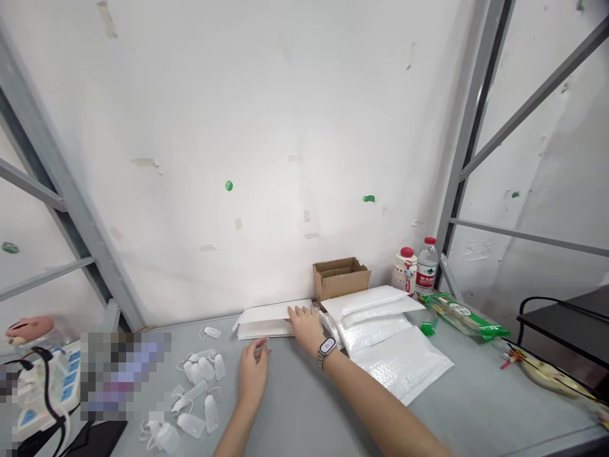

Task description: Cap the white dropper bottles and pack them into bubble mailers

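My right hand [304, 327], with a smartwatch [328, 345] on its wrist, lies with fingers spread on the right end of some flat white paper pieces [266, 320] by the wall. I cannot tell whether they are envelopes or folded cards. Close in front of them is my left hand [253, 371], its fingers loosely bent and apart, with nothing visible in it. Right of my right hand, several white bubble mailers [404, 362] overlap in a loose pile. Several small frosted white sleeves with loops [190, 424] are scattered left of my left hand.
An open cardboard box [341, 279] stands against the wall behind the mailers. Farther right are a cream bottle with a red cap [404, 271], a water bottle [427, 266] and a green plastic packet [464, 315]. A power strip with cables [61, 387] lies far left. Metal posts flank the table.
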A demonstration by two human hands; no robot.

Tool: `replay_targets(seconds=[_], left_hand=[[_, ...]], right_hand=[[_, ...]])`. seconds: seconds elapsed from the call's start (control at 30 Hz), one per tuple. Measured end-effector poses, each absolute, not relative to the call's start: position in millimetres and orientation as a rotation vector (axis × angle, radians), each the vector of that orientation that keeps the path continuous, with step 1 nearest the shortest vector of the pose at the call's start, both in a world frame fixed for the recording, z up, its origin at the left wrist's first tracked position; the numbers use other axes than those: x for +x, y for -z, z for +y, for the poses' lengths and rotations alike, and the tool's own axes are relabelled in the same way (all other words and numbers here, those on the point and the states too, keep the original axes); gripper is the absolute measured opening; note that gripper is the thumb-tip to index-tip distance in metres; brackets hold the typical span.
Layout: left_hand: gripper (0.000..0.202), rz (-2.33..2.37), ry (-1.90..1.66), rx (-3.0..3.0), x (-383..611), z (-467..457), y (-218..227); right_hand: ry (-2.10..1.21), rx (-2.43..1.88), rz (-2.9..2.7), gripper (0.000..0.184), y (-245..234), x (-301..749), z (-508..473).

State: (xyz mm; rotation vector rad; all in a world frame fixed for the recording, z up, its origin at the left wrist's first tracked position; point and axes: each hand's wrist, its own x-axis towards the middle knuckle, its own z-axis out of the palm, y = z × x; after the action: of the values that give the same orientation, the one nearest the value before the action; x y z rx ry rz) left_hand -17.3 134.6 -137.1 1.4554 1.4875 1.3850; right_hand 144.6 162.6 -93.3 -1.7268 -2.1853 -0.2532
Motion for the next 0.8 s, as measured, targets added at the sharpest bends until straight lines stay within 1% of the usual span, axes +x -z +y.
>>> replay_targets(seconds=[0.13,0.23,0.3,0.37,0.43,0.5,0.57,0.63,0.7,0.8], left_hand=[[0.055,1.428,-1.386,1.336,-16.0,133.2,133.6],[0.049,1.287,-1.429,1.137,-12.1,130.6,124.1],[0.043,1.151,-1.448,0.985,-9.6,128.3,114.5],[0.040,1.035,-1.434,0.836,-7.8,125.3,103.6],[0.039,0.945,-1.397,0.697,-6.5,121.5,93.6],[0.033,0.895,-1.343,0.603,-5.5,117.4,86.9],[0.026,0.907,-1.294,0.577,-4.6,114.3,85.0],[0.023,0.981,-1.255,0.593,-3.4,112.6,87.8],[0.022,1.033,-1.185,0.643,-1.7,111.8,93.5],[0.024,1.013,-1.044,0.745,1.7,110.4,103.0]], right_hand=[[0.297,-1.571,-2.091,0.040,76.5,144.5,149.1],[0.213,-1.449,-1.831,0.039,65.6,144.7,125.9],[0.038,-1.434,-1.665,0.038,63.3,146.8,108.2],[-0.214,-1.457,-1.582,0.037,66.6,150.7,92.9],[-0.513,-1.459,-1.614,0.033,74.4,156.0,81.9],[-0.789,-1.396,-1.694,0.030,83.4,161.8,75.1],[-0.936,-1.337,-1.727,0.025,89.8,166.9,71.1],[-0.883,-1.365,-1.665,0.021,91.1,170.4,68.8],[-0.642,-1.399,-1.589,0.025,86.7,171.2,67.3],[-0.231,-1.323,-1.617,0.033,71.4,164.3,65.4]])
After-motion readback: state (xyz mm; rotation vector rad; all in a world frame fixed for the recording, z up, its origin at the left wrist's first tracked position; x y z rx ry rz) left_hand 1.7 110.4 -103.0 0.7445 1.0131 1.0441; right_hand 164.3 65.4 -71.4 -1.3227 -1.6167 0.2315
